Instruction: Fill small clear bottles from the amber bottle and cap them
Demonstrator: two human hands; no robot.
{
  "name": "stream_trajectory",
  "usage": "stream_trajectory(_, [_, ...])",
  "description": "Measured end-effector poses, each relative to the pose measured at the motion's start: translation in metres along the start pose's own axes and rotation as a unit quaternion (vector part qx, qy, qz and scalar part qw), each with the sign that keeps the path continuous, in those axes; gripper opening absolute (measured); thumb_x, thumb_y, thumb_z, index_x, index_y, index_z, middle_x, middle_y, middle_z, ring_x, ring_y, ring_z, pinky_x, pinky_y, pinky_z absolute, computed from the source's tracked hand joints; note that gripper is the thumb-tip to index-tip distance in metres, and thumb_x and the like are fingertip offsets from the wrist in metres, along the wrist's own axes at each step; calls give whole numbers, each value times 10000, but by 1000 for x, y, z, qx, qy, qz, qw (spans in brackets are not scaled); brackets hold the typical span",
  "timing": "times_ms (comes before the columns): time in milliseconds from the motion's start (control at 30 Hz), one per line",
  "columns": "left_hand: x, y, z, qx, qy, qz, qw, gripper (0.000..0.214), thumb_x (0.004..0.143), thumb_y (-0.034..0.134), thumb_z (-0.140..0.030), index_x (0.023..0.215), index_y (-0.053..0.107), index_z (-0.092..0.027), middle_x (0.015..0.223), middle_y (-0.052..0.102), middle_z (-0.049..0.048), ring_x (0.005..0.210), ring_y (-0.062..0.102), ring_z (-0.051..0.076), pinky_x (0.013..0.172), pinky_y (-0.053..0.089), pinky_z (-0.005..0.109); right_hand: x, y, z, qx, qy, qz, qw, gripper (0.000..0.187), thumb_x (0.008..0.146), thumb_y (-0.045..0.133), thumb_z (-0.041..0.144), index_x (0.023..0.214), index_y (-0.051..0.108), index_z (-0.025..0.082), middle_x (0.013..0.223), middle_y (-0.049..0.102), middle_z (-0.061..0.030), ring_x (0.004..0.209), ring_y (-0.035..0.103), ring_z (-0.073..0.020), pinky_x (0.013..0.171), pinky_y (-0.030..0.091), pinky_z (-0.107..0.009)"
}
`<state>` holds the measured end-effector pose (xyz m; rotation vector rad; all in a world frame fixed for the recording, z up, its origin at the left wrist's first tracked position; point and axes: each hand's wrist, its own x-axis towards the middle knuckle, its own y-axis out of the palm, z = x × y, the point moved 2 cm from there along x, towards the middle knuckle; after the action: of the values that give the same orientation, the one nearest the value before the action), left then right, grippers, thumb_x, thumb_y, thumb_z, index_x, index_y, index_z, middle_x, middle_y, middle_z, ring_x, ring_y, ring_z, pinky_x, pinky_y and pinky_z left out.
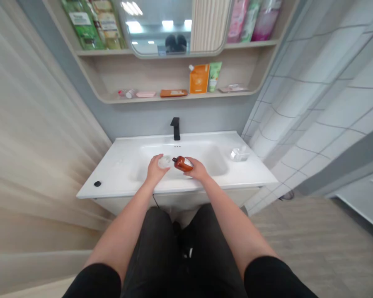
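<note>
My right hand (196, 169) grips the lower end of a brown plastic bottle (182, 164), which lies tilted over the white basin with its neck pointing left. A white label shows near my fingers. My left hand (156, 169) holds a round, whitish translucent lid (165, 162) by its edge, a short gap from the bottle's neck. Whether the lid fits this bottle cannot be told. Both hands are above the basin (180, 159), close to its front rim.
A black faucet (175, 128) stands at the back of the basin. A clear soap dish (240, 155) sits on the right of the counter, and a small black object (97, 183) on the left. Above are a mirror and shelves of packaged toiletries.
</note>
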<state>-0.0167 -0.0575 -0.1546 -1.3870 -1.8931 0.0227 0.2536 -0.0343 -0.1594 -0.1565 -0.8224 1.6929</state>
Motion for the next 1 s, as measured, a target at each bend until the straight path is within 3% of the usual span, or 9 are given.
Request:
stream_trajectory(200, [-1, -2, -8, 53, 19, 4, 998, 779, 672, 908, -124, 1403, 665, -238, 1360, 669, 134, 1297, 624, 363, 1167, 509, 539, 0, 0, 1, -23, -8, 7, 1000, 881, 655, 927, 211, 1491, 660, 275, 1466, 718, -82, 1350, 673, -353, 1197, 502, -492])
stream_trajectory(533, [-6, -4, -19, 84, 55, 11, 995, 775, 717, 843, -85, 1453, 667, -252, 1399, 626, 147, 1367, 559, 387, 1234, 462, 556, 0, 0, 2, -26, -23, 20, 999, 882, 655, 929, 190, 1491, 664, 281, 1471, 717, -80, 1351, 671, -357, 1205, 494, -505])
stream_trajectory(1000, [-7, -5, -26, 148, 101, 9, 984, 719, 797, 740, -58, 1489, 666, -240, 1359, 644, 150, 1317, 575, 372, 1192, 498, 545, 1, 3, -4, -3, 11, 38, 999, 887, 617, 957, 196, 1457, 677, 256, 1460, 719, -87, 1364, 669, -371, 1213, 487, -499])
